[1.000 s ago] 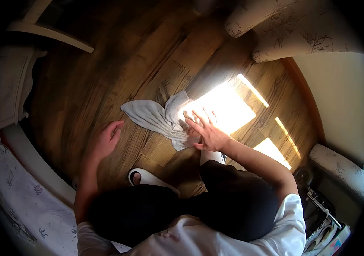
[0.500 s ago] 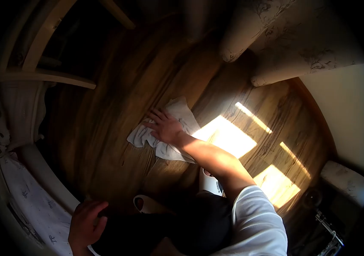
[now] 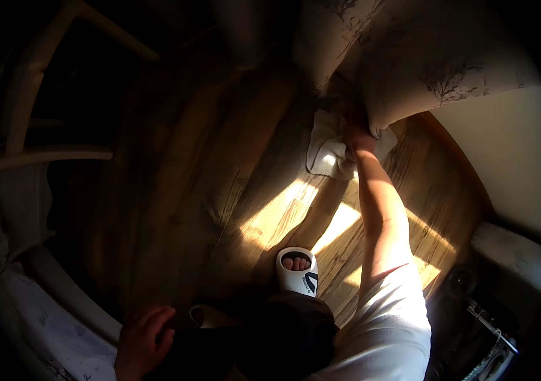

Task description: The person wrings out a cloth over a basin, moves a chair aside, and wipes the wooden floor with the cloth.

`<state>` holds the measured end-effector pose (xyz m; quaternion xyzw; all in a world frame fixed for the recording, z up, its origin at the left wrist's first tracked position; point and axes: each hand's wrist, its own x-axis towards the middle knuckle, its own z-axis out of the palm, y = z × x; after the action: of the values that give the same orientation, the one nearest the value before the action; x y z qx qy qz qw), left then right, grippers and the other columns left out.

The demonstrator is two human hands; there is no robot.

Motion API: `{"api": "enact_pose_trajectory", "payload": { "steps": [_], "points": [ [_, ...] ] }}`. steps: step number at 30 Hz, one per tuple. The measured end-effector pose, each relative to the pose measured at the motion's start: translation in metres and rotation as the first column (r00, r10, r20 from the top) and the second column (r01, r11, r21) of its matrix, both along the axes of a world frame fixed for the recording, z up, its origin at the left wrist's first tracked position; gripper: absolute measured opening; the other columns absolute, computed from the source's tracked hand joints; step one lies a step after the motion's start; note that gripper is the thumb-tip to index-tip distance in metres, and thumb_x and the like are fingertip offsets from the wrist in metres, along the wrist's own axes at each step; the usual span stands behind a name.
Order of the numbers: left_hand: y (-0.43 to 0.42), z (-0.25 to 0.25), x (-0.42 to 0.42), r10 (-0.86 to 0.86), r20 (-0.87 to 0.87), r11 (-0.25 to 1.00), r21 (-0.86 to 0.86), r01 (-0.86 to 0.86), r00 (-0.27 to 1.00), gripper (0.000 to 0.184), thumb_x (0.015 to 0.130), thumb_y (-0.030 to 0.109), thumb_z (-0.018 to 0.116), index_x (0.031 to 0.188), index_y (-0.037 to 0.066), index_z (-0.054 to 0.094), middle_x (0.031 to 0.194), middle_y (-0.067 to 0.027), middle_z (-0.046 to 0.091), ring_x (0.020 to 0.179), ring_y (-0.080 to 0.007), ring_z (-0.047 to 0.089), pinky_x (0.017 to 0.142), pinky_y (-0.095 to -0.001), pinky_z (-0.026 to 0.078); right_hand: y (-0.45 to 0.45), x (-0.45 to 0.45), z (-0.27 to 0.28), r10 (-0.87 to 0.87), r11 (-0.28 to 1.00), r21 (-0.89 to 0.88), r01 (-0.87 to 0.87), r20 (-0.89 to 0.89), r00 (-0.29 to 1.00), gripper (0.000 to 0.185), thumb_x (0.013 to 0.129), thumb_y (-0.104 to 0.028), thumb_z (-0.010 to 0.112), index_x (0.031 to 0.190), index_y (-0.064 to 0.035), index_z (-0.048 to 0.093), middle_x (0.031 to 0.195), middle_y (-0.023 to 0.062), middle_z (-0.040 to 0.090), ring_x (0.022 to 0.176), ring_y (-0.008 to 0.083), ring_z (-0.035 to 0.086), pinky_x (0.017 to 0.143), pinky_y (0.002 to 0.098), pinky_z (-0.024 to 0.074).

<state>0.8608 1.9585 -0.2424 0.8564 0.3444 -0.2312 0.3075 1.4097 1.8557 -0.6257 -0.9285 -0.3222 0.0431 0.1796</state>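
The right hand (image 3: 360,136) reaches out at the end of a nearly straight arm, down on a crumpled, off-white cloth (image 3: 322,143) of soft, towel-like fabric. The cloth lies on the brown wood-plank floor (image 3: 245,190), spreading out on both sides of the hand. The straight arm probably lets some body weight bear down through the palm, which would keep the fabric flat against the boards.

Just beyond the grip hangs the pale, rounded fabric furniture (image 3: 442,70) with a dark branch print — likely why the hand stays low, close by its lower edge. Shadow swallows the fingers there, so I cannot tell whether they are spread or pinching cloth.

Well apart from the grip, toward the body, the left hand (image 3: 145,336) rests near the dark-clad knee (image 3: 219,352), fingers loosely bent and nothing seen in them — perhaps for balance. Between the hands, a white, open-toed slipper (image 3: 289,279) stands planted, presumably as support for the reach.
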Motion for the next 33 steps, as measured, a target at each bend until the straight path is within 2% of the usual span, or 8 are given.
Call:
{"api": "enact_pose_trajectory", "payload": {
  "steps": [2,6,10,16,21,27,30,33],
  "points": [
    [-0.005,-0.004,0.001,0.024,0.013,1.000,-0.015,-0.023,1.000,0.036,0.082,0.018,0.063,0.116,0.008,0.064,0.118,-0.0114,0.064,0.113,-0.0318,0.059,0.098,-0.0420,0.046,-0.081,0.010,-0.007,-0.283,0.834,-0.426,0.352,0.219,0.934,0.060,0.099,-0.046,0.035,0.151,-0.0156,0.034,0.157,0.0156,0.027,0.147,0.0319,0.018,0.120,0.0459,0.0115],
    [-0.008,-0.017,-0.016,0.054,0.042,0.992,-0.112,-0.049,0.998,0.035,0.083,0.018,0.063,0.116,0.007,0.064,0.118,-0.0119,0.064,0.113,-0.0309,0.059,0.097,-0.0411,0.047,-0.251,-0.017,-0.011,-0.805,0.494,-0.377,0.784,0.144,0.576,0.064,0.100,-0.053,0.028,0.155,-0.0211,0.022,0.156,0.0233,0.025,0.145,0.0384,0.019,0.114,0.0539,0.0221],
    [-0.004,-0.005,-0.016,0.113,-0.030,0.978,-0.174,-0.116,0.993,0.037,0.092,0.024,0.056,0.124,0.007,0.060,0.123,-0.0150,0.062,0.116,-0.0336,0.057,0.100,-0.0448,0.043,-0.306,-0.063,0.007,-0.959,0.163,-0.554,0.816,0.107,0.264,0.069,0.099,-0.054,0.025,0.155,-0.0143,0.017,0.161,0.0188,0.013,0.148,0.0363,0.010,0.110,0.0705,0.0110],
    [0.008,-0.017,-0.026,0.189,0.057,0.959,-0.227,-0.172,0.980,0.034,0.096,0.020,0.055,0.127,0.007,0.060,0.124,-0.0152,0.061,0.117,-0.0343,0.056,0.099,-0.0409,0.043,-0.188,-0.057,0.025,-0.893,0.384,-0.440,0.812,0.046,0.447,0.060,0.097,-0.049,0.031,0.149,-0.0190,0.033,0.162,0.0093,0.012,0.146,0.0465,0.008,0.104,0.0769,0.0119],
    [0.014,-0.030,-0.021,0.152,0.081,0.967,-0.218,-0.131,0.985,0.034,0.095,0.017,0.055,0.127,0.005,0.059,0.122,-0.0173,0.061,0.115,-0.0359,0.057,0.099,-0.0411,0.044,0.001,-0.111,0.020,-0.152,0.934,-0.280,0.220,0.244,0.958,0.066,0.093,-0.050,0.043,0.150,-0.0179,0.035,0.160,0.0032,0.024,0.148,0.0344,0.015,0.098,0.0807,0.0187],
    [0.013,-0.066,-0.025,0.235,-0.065,0.946,-0.213,-0.243,0.970,0.032,0.090,0.017,0.059,0.119,0.005,0.061,0.118,-0.0132,0.065,0.114,-0.0292,0.060,0.099,-0.0378,0.046,0.109,-0.096,-0.009,0.306,0.914,0.117,-0.389,0.431,0.849,0.056,0.090,-0.038,0.052,0.143,-0.0221,0.046,0.147,0.0055,0.043,0.142,0.0292,0.030,0.106,0.0716,0.0225],
    [0.013,-0.083,-0.031,0.280,-0.163,0.923,-0.226,-0.312,0.946,0.032,0.093,0.017,0.058,0.122,0.004,0.060,0.117,-0.0122,0.066,0.114,-0.0269,0.061,0.099,-0.0363,0.046,0.109,-0.063,0.028,0.401,0.907,-0.268,-0.324,0.319,0.859,0.049,0.091,-0.034,0.051,0.138,-0.0225,0.052,0.144,0.0081,0.046,0.139,0.0312,0.034,0.110,0.0631,0.0258],
    [0.016,-0.094,-0.036,0.341,-0.235,0.882,-0.253,-0.396,0.910,0.033,0.093,0.016,0.058,0.124,0.005,0.060,0.117,-0.0108,0.067,0.115,-0.0243,0.061,0.100,-0.0353,0.046,0.089,-0.017,-0.029,0.304,0.953,-0.121,-0.279,0.392,0.868,0.052,0.090,-0.035,0.051,0.137,-0.0133,0.048,0.141,0.0132,0.045,0.136,0.0355,0.035,0.113,0.0565,0.0251]
  ]
}}
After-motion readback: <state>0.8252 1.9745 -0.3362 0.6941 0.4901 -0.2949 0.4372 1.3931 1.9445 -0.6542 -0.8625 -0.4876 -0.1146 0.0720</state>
